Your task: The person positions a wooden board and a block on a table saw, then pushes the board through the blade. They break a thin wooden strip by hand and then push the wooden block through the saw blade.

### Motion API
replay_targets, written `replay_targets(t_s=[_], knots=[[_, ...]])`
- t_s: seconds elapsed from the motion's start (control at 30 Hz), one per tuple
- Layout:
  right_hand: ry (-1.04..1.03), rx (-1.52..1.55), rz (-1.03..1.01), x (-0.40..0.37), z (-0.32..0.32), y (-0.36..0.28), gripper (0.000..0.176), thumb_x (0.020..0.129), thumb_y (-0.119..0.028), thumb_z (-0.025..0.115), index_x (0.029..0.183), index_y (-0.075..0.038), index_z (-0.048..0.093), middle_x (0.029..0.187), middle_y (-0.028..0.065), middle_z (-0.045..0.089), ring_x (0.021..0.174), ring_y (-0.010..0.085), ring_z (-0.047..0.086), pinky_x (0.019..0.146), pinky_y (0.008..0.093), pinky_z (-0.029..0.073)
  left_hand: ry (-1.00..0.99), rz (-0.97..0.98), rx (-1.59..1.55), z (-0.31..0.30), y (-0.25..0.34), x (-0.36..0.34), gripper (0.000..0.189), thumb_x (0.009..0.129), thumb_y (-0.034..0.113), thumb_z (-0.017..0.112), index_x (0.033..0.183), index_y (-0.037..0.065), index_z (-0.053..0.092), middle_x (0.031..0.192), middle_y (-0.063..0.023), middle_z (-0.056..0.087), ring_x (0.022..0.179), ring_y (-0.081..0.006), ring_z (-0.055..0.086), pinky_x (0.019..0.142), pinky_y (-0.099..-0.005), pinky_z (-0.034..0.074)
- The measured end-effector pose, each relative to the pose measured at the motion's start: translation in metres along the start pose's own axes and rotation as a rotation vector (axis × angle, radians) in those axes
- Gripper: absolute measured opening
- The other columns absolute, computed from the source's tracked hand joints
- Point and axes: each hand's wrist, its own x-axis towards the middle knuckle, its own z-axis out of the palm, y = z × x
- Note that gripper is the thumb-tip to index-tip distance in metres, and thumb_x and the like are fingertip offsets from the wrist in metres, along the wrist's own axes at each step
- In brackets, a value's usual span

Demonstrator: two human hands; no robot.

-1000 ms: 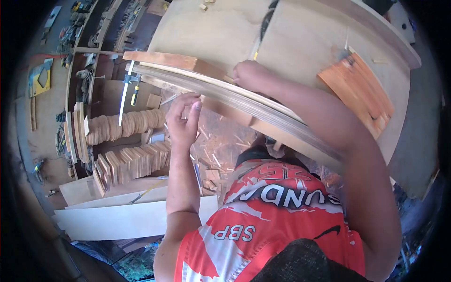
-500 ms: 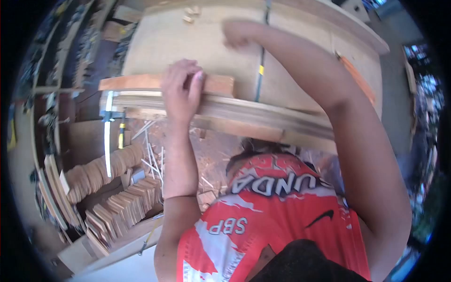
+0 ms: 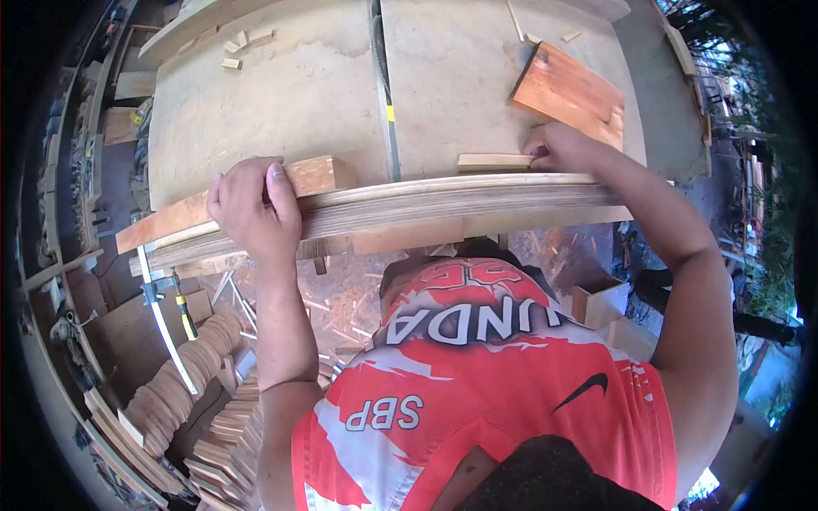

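- Here's the bench (image 3: 281, 111), pale and broad, spreading from 10 to 1 o'clock in this open workshop.
- Centre stage, the stack (image 3: 443, 201): thin layers along the near edge, from 9 o'clock to nearly 3.
- At 2 o'clock, the right hand (image 3: 562, 152), fingers curled in, appears to grip the end of the strip (image 3: 494, 161), which lies just beyond the stack.
- At 10 o'clock, the left hand (image 3: 256, 200) drapes over stack and block (image 3: 319, 174), fingers bent; how firmly, I cannot tell.
- Good form here, I'd judge: level pressure from the left, layers flush, strip parallel to the edge, fingertips clear of pinching.
- Watch the dark bar (image 3: 391, 111) at 12! It lies between block and strip, likely to catch anything slid leftward.
- The board (image 3: 569, 92), between 1 and 2, crowds the right hand.
- Offcuts (image 3: 231, 63) sit well clear towards 11.
- Between 8 and 9, a clamp (image 3: 175, 341) hangs at the stack's end; curved pieces (image 3: 179, 383) line up below.
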Motion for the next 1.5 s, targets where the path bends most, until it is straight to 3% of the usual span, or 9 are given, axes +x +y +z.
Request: replay_targets(t_s=[0.4, 0.7, 0.8, 0.87, 1.0, 1.13, 1.23, 1.3, 1.5], knots=[[-0.124, 0.077, -0.387, 0.084, 0.010, -0.046, 0.025, 0.081, -0.010, 0.072, 0.096, -0.004, 0.053, 0.089, 0.0125, 0.063, 0.081, 0.0273, 0.061, 0.070, 0.0406, 0.048, 0.047, -0.001, 0.054, 0.006, 0.002, 0.002, 0.015, 0.090, 0.013, 0.055, 0.083, 0.008, 0.068, 0.083, -0.0058, 0.069, 0.084, -0.0246, 0.063, 0.090, -0.0391, 0.040], [0.034, 0.210, -0.334, 0.075, 0.009, -0.029, 0.035, 0.077, -0.006, 0.082, 0.105, -0.005, 0.061, 0.088, 0.0083, 0.062, 0.080, 0.0215, 0.059, 0.073, 0.0364, 0.050, 0.081, 0.042, 0.068, 0.008, -0.003, 0.001, 0.023, 0.092, 0.017, 0.048, 0.084, 0.006, 0.068, 0.083, -0.0076, 0.068, 0.080, -0.0251, 0.062, 0.083, -0.0383, 0.040], [0.058, 0.215, -0.307, 0.079, 0.015, -0.034, 0.031, 0.081, -0.012, 0.078, 0.105, -0.007, 0.059, 0.093, 0.0097, 0.064, 0.090, 0.0275, 0.063, 0.080, 0.0397, 0.051, 0.107, 0.056, 0.065, 0.012, -0.005, 0.002, 0.024, 0.091, 0.019, 0.048, 0.083, 0.006, 0.068, 0.082, -0.0076, 0.069, 0.079, -0.0247, 0.062, 0.082, -0.0383, 0.040], [0.259, -0.029, -0.547, 0.093, 0.031, -0.055, 0.027, 0.083, -0.016, 0.075, 0.106, -0.008, 0.062, 0.097, 0.0099, 0.064, 0.098, 0.0301, 0.063, 0.086, 0.0413, 0.051, 0.116, 0.046, 0.051, 0.012, -0.005, 0.001, 0.027, 0.092, 0.023, 0.047, 0.083, 0.007, 0.068, 0.081, -0.0081, 0.069, 0.080, -0.0255, 0.063, 0.082, -0.0383, 0.040], [0.208, -0.115, -0.697, 0.114, 0.044, -0.076, 0.025, 0.083, -0.017, 0.072, 0.106, -0.009, 0.064, 0.100, 0.0096, 0.064, 0.102, 0.0308, 0.062, 0.089, 0.0427, 0.051, 0.123, 0.043, 0.076, 0.011, -0.006, 0.001, 0.031, 0.094, 0.026, 0.046, 0.082, 0.007, 0.068, 0.081, -0.0086, 0.068, 0.082, -0.0263, 0.064, 0.083, -0.0383, 0.041], [0.148, 0.041, -0.655, 0.120, 0.048, -0.071, 0.019, 0.087, -0.016, 0.071, 0.104, -0.008, 0.068, 0.099, 0.0106, 0.066, 0.099, 0.0312, 0.063, 0.087, 0.0405, 0.052, 0.118, 0.061, 0.067, 0.011, -0.008, 0.001, 0.034, 0.095, 0.028, 0.044, 0.083, 0.008, 0.069, 0.081, -0.0085, 0.068, 0.083, -0.0269, 0.065, 0.084, -0.0382, 0.041], [0.021, 0.335, -0.287, 0.115, 0.043, -0.074, 0.019, 0.090, -0.016, 0.070, 0.107, -0.008, 0.072, 0.096, 0.0131, 0.067, 0.096, 0.0323, 0.064, 0.086, 0.0395, 0.052, 0.132, 0.067, 0.058, 0.012, -0.010, 0.000, 0.035, 0.096, 0.029, 0.044, 0.082, 0.008, 0.069, 0.080, -0.0073, 0.069, 0.083, -0.0270, 0.066, 0.084, -0.0380, 0.042], [-0.271, 0.558, -0.228, 0.116, 0.034, -0.072, 0.022, 0.093, -0.019, 0.068, 0.113, -0.008, 0.072, 0.095, 0.0160, 0.068, 0.092, 0.0347, 0.065, 0.086, 0.0398, 0.052, 0.137, 0.073, 0.045, 0.013, -0.011, -0.001, 0.036, 0.097, 0.029, 0.044, 0.081, 0.008, 0.069, 0.080, -0.0066, 0.069, 0.083, -0.0270, 0.066, 0.084, -0.0378, 0.042], [-0.084, 0.037, -0.277, 0.098, 0.018, -0.115, 0.021, 0.094, -0.017, 0.065, 0.111, -0.007, 0.072, 0.098, 0.0187, 0.068, 0.092, 0.0371, 0.065, 0.084, 0.0422, 0.051, 0.145, 0.060, 0.015, 0.015, -0.010, -0.002, 0.037, 0.098, 0.030, 0.046, 0.082, 0.008, 0.070, 0.078, -0.0053, 0.070, 0.084, -0.0271, 0.068, 0.085, -0.0370, 0.042]])
